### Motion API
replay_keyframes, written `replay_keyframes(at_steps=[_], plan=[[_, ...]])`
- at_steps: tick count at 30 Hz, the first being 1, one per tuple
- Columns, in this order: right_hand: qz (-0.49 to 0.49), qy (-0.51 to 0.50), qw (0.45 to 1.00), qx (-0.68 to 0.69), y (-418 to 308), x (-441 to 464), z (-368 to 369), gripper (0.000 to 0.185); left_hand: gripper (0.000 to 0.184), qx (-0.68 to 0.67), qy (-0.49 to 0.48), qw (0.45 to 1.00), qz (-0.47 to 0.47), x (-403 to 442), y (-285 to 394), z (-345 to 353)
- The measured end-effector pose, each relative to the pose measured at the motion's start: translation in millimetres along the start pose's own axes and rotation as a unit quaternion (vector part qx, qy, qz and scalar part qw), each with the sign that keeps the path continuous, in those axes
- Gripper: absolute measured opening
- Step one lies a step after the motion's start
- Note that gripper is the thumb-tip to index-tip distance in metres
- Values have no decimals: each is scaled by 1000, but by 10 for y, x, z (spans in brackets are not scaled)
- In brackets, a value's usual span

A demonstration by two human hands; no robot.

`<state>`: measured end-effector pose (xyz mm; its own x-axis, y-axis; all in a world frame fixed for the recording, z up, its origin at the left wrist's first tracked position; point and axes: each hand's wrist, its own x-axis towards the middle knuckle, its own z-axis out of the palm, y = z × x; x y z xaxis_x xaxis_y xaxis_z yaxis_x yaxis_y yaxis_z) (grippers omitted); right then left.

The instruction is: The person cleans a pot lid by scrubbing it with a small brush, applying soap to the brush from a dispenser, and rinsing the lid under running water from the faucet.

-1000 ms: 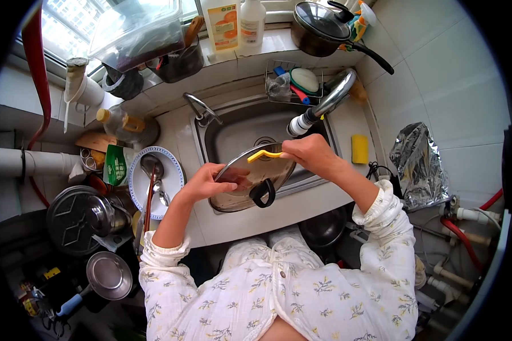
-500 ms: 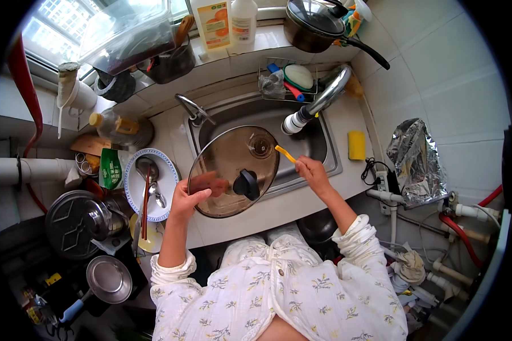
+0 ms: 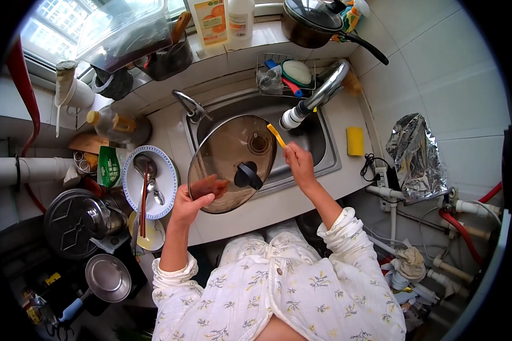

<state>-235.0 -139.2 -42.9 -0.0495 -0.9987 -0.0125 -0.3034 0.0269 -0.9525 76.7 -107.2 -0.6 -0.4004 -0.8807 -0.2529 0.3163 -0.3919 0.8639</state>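
Note:
My left hand point(image 3: 192, 203) grips the lower left edge of a round, brown-tinted glass pot lid point(image 3: 224, 165), with some fingers showing through the glass. A black knob point(image 3: 248, 176) stands on the lid, which is tilted over the steel sink point(image 3: 324, 139). Between the closed fingers of my right hand point(image 3: 299, 165) is a thin yellow tool point(image 3: 276, 135); its exact kind cannot be made out. Its far end is at the lid's upper right rim; whether it touches the glass is unclear.
A faucet point(image 3: 318, 94) reaches over the sink, with a wire rack point(image 3: 261, 85) behind. To the right lies a yellow sponge point(image 3: 355, 141). A blue-rimmed bowl point(image 3: 132, 190) holding spoons and chopsticks stands left. A lidded pan point(image 3: 307, 31) sits on the ledge.
My right hand has moved left and slightly up, bringing the yellow tool to the lid's rim and turning it steeper. My left hand still holds the lid, whose tilt has changed slightly.

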Motion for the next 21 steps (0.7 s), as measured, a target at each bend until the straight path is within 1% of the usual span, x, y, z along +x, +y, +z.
replay_keyframes(at_steps=[6,9,10,13,16,19,21], plan=[[-63,-23,997,-23,-181,205,47,24,47,-25,-16,1000,0,-49,41,28],[-83,-41,994,-52,-282,283,63,24,49,17,-3,1000,-4,-83,14,34],[-86,-47,993,-63,-325,313,66,24,49,15,-18,1000,-9,-81,22,46],[-166,-43,981,-85,-430,402,143,25,49,9,-48,999,-19,-72,37,98],[-187,-50,971,-137,-480,416,85,21,50,-5,-41,999,-23,-64,-50,129],[-267,-43,935,-230,-573,316,-84,16,50,-42,-5,999,-27,-81,-212,166],[-328,-20,904,-275,-664,240,-198,15,52,-80,23,996,-24,-90,-347,205]])
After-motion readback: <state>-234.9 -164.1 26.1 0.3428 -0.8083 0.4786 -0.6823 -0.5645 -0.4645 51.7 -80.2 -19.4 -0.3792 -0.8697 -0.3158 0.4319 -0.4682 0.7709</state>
